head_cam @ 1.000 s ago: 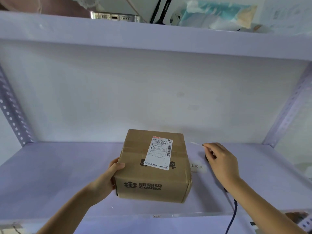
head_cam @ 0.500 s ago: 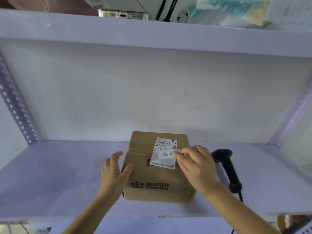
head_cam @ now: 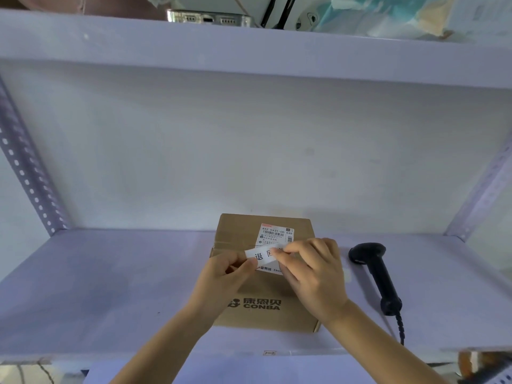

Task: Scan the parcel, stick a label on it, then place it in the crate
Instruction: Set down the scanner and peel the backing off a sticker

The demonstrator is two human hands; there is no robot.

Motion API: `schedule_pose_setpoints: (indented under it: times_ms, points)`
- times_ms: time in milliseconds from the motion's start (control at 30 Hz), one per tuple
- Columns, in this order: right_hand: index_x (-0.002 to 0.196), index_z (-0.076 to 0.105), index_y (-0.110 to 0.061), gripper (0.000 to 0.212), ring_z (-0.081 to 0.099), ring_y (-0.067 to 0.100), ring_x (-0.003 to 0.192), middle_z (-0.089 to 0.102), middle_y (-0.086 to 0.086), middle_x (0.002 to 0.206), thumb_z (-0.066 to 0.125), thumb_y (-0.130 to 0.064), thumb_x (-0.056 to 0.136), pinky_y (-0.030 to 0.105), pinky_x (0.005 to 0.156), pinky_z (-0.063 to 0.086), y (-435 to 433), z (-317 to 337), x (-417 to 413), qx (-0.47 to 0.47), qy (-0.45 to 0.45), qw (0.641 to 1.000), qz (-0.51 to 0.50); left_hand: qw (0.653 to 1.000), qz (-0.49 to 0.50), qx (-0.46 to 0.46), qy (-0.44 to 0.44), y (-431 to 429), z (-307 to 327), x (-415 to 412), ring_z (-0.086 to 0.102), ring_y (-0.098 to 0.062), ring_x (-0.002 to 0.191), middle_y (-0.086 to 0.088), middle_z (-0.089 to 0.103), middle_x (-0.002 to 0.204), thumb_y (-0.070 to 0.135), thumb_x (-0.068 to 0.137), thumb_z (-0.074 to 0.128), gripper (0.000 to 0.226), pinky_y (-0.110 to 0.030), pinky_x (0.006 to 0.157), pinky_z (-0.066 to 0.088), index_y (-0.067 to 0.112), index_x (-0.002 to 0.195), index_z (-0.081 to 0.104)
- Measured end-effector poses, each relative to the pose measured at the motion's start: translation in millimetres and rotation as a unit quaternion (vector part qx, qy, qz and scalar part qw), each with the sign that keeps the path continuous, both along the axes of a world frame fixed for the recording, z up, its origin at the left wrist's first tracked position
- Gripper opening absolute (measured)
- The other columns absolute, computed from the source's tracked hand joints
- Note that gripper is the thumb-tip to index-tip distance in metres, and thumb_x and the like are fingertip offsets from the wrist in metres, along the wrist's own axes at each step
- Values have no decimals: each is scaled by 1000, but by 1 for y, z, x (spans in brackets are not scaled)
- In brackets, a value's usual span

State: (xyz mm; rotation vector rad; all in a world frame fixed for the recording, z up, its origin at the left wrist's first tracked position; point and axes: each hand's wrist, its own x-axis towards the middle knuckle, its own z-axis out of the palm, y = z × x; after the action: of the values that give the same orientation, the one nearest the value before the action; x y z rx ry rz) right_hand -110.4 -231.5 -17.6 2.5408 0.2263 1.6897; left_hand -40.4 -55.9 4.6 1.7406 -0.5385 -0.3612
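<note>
A brown cardboard parcel [head_cam: 243,231] printed CONBA sits on the pale shelf [head_cam: 97,286], with a white shipping label with a barcode [head_cam: 277,234] on its top. Over the parcel both hands hold a small white label [head_cam: 263,255] with black characters. My left hand [head_cam: 221,275] pinches its left end and my right hand [head_cam: 313,270] pinches its right end. The label hovers just above or on the shipping label; contact is unclear. No crate is in view.
A black handheld barcode scanner [head_cam: 376,270] with a coiled cable lies on the shelf right of the parcel. Perforated metal uprights [head_cam: 25,173] stand at both sides. The upper shelf [head_cam: 249,48] carries a phone-like device and bags.
My left hand let go of the parcel's side and rose to pinch the label's left end. My right hand brought the label from the shelf beside the parcel to over its top.
</note>
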Motion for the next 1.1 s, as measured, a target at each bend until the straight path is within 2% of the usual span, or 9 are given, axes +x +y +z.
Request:
schedule_pose_setpoints:
  times_ms: [67,133,267,333,433,533,767,900,1100]
  points:
    - [115,70,-18,33,52,13,87,64,-3,103,67,-9,83,29,76,45,6,1,-1,79,51,996,5,1000,14,-9,-8,0,1,2,28,-9,48,7,36,52,20,94,60,31,-16,43,23,16,64,67]
    - [127,55,-26,49,52,2,89,52,-13,112,69,-11,83,15,78,46,14,4,-6,289,107,949,72,999,29,-25,-15,1,4,7,33,-17,58,-5,43,60,21,94,60,24,-26,53,26,15,74,71]
    - [108,63,-32,44,57,10,64,66,-3,97,68,-56,71,28,55,49,35,15,-12,683,221,654,238,999,10,-43,-2,2,11,14,38,-21,67,-10,48,68,20,94,62,24,-33,64,29,11,73,70]
    - [98,68,-16,52,57,12,58,69,3,88,77,-58,66,29,49,48,43,17,-11,733,256,571,267,1000,-20,-12,-19,0,13,12,37,-18,62,-6,45,63,22,92,64,34,-28,57,31,22,59,66]
    - [81,75,-16,28,56,12,52,70,4,75,78,-41,68,25,46,46,51,20,-9,754,219,553,279,997,-65,11,-31,-3,17,8,33,-11,56,2,41,58,23,90,66,36,-16,49,28,31,55,68]
    - [76,75,-15,9,53,12,48,65,3,62,75,-24,75,24,44,45,52,21,-11,772,172,541,286,997,-74,5,-26,0,18,8,38,-14,63,-1,49,65,22,91,66,31,-20,56,34,34,63,73]
    - [73,76,-18,5,53,11,45,64,3,62,74,-23,72,23,44,45,53,26,-15,780,157,521,310,995,-102,-17,-16,9,15,11,42,-20,74,-10,53,76,12,91,65,24,-31,68,40,23,71,73]
    - [73,77,-18,8,52,11,45,64,1,61,75,-25,70,23,45,44,54,27,-16,785,167,514,304,993,-112,-21,-21,8,15,12,41,-18,70,-9,50,73,11,91,65,32,-13,58,41,32,68,73]
    - [73,78,-20,8,52,10,45,64,0,59,75,-27,70,23,47,43,56,27,-16,783,173,519,298,993,-111,-25,-14,8,14,12,40,-19,72,-10,48,74,14,91,65,29,-16,59,40,35,72,74]
